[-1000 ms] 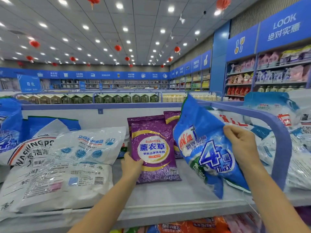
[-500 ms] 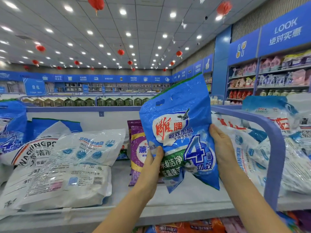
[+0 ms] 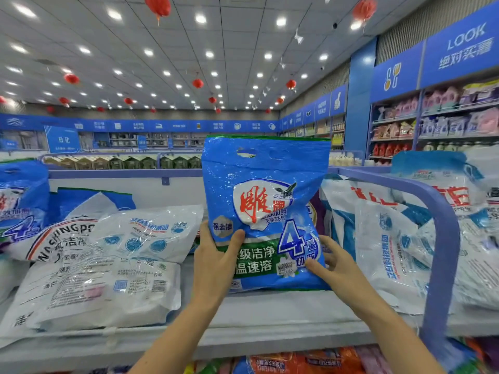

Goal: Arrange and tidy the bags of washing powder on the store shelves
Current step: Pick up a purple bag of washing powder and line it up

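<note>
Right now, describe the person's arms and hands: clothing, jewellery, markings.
Both are bare. The left hand and right hand wear no gloves, and no rings show. The left forearm and right forearm show no sleeves, watch or bracelet up to the frame's edge.

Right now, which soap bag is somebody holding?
The middle blue bag with the big 4, gripped by left hand and right hand; other bags rest untouched.

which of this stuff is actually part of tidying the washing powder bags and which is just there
Part of the job:
blue bag, held upright by left hand and right hand
flat white bags to its left
leaning white bags to its right
shelf

Just there:
red lanterns
LOOK sign
wall shelves of bottles
</note>
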Demonstrator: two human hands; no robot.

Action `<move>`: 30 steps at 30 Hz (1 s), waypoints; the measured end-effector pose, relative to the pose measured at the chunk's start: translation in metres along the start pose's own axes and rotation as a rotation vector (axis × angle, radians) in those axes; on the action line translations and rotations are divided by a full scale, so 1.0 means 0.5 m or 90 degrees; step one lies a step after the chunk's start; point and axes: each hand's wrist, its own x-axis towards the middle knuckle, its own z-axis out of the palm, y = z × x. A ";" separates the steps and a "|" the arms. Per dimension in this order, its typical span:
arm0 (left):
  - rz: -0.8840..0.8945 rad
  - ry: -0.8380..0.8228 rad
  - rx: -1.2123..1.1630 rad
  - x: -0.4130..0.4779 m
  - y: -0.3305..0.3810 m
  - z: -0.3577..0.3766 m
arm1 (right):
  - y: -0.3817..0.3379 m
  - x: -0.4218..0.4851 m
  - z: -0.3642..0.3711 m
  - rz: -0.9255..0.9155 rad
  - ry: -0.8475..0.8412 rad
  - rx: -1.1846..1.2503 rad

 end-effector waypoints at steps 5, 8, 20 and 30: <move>-0.025 0.011 -0.013 0.001 -0.004 -0.015 | 0.007 0.004 0.003 0.027 -0.061 0.016; -0.010 0.024 -0.033 -0.009 0.005 -0.017 | -0.002 0.024 0.011 0.045 -0.069 0.079; 0.055 0.066 -0.001 0.019 0.041 -0.099 | -0.123 0.121 0.114 -0.166 0.227 0.141; 0.138 0.184 0.097 0.142 0.055 -0.382 | -0.266 0.221 0.361 -0.253 0.059 0.080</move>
